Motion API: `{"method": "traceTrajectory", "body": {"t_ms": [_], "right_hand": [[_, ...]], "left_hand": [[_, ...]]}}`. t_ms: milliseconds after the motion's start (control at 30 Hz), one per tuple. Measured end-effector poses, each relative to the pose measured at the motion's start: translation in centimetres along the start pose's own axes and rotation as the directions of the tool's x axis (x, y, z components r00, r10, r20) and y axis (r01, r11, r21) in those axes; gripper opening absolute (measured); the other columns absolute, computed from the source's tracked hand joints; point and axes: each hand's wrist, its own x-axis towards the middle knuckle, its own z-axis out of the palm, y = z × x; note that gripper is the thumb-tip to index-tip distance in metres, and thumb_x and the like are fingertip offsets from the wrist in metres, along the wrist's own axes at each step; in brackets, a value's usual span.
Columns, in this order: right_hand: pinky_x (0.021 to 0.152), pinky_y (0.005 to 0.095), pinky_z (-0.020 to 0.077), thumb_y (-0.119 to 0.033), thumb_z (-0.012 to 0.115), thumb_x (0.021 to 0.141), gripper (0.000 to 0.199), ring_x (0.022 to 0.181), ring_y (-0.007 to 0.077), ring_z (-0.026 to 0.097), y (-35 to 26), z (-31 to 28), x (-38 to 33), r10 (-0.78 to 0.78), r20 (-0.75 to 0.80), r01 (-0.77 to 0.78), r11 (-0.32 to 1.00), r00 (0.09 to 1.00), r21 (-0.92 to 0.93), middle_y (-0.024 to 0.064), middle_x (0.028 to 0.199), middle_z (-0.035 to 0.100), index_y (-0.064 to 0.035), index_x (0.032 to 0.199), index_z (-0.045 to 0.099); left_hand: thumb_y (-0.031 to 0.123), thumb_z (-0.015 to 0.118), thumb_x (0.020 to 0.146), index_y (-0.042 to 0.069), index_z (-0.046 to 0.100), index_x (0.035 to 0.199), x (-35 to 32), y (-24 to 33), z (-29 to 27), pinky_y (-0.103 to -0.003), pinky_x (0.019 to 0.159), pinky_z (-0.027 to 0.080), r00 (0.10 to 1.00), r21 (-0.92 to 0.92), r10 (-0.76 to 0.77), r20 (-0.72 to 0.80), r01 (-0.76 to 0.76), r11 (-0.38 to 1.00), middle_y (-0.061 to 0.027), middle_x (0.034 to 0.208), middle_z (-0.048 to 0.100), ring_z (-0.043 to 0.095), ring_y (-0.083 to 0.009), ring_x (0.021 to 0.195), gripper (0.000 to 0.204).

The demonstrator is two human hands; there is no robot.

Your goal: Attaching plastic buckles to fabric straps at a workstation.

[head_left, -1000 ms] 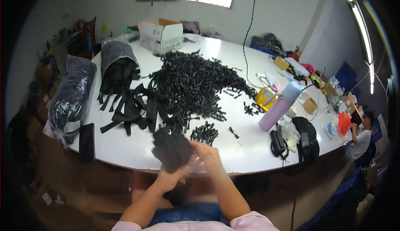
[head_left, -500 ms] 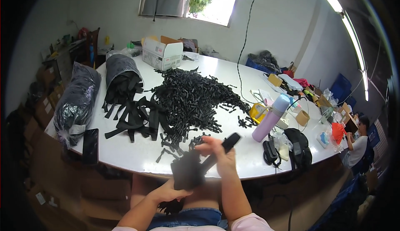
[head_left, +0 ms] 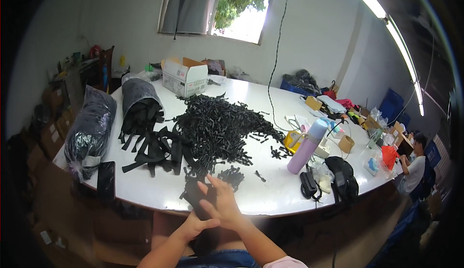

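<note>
Black straps (head_left: 193, 190), gathered into a bundle, are in front of you at the lower middle of the frame, over the near edge of the white table (head_left: 275, 193). Your left hand (head_left: 195, 225) has its fingers wrapped around the bundle's lower part. Your right hand (head_left: 224, 210) is at the bundle's right side, its fingers spread wide (whether their tips press on the fabric, I cannot tell). Just beyond your right hand lies a small pile (head_left: 234, 177) of short black pieces, with a single piece (head_left: 260, 176) to its right. A large heap (head_left: 217, 127) of similar pieces fills the centre of the frame. To its left, loose straps (head_left: 159, 159) spill from a grey bag (head_left: 140, 93), and farther left lies a plastic-wrapped bundle (head_left: 92, 127). Right of centre, a purple bottle (head_left: 302, 154) with a pale blue cap stands near a black bag (head_left: 341, 178). At the far right of the frame, you have another person (head_left: 414, 169) in view.
</note>
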Motion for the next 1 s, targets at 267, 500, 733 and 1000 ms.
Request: {"method": "traceTrajectory", "body": {"t_ms": [267,500,733,1000], "right_hand": [[0.081,0.03,0.0406,-0.025,0.063,0.073,0.075,0.095,0.0229,0.051,2.5,-0.2,-0.4,0.395,0.257,-0.454,0.564,0.882,0.69,0.0176,0.12,0.04,-0.0048,0.13,0.018],[0.073,0.0219,0.043,-0.004,0.056,0.077,0.044,0.082,0.009,0.053,1.5,-1.4,0.5,0.357,0.182,-0.328,0.409,0.916,0.852,0.0072,0.095,0.058,-0.0049,0.119,0.041],[0.07,0.0203,0.0436,-0.007,0.057,0.076,0.023,0.077,0.0078,0.054,2.5,-0.6,-0.5,0.318,0.22,-0.375,0.6,0.922,0.707,0.0048,0.087,0.061,-0.0027,0.099,0.058],[0.069,0.021,0.0417,-0.012,0.061,0.074,0.037,0.076,0.0085,0.051,3.3,1.3,-2.4,0.414,0.182,-0.426,0.634,0.892,0.645,0.0037,0.084,0.058,-0.0056,0.109,0.052]], "left_hand": [[0.009,0.064,0.071,0.001,0.048,0.092,-1.1,0.9,1.1,-0.025,0.054,0.045,0.927,-0.041,-0.326,0.184,0.339,0.94,-0.0064,0.071,0.052,0.053,-0.0155,0.057,0.028],[0.009,0.063,0.071,0.002,0.048,0.085,-0.8,0.1,0.9,-0.024,0.046,0.038,0.896,-0.09,-0.368,0.248,0.4,0.912,-0.0049,0.061,0.048,0.045,-0.0117,0.048,0.021],[0.007,0.062,0.07,0.003,0.046,0.088,-1.0,-0.7,0.8,-0.024,0.044,0.036,0.896,-0.124,-0.389,0.213,0.42,0.899,-0.0036,0.059,0.046,0.044,-0.0117,0.047,0.025],[0.004,0.062,0.069,0.004,0.048,0.075,-0.9,-1.8,0.2,-0.024,0.043,0.036,0.91,-0.161,-0.402,0.099,0.414,0.896,-0.0036,0.055,0.046,0.043,-0.0122,0.044,0.015]]}}
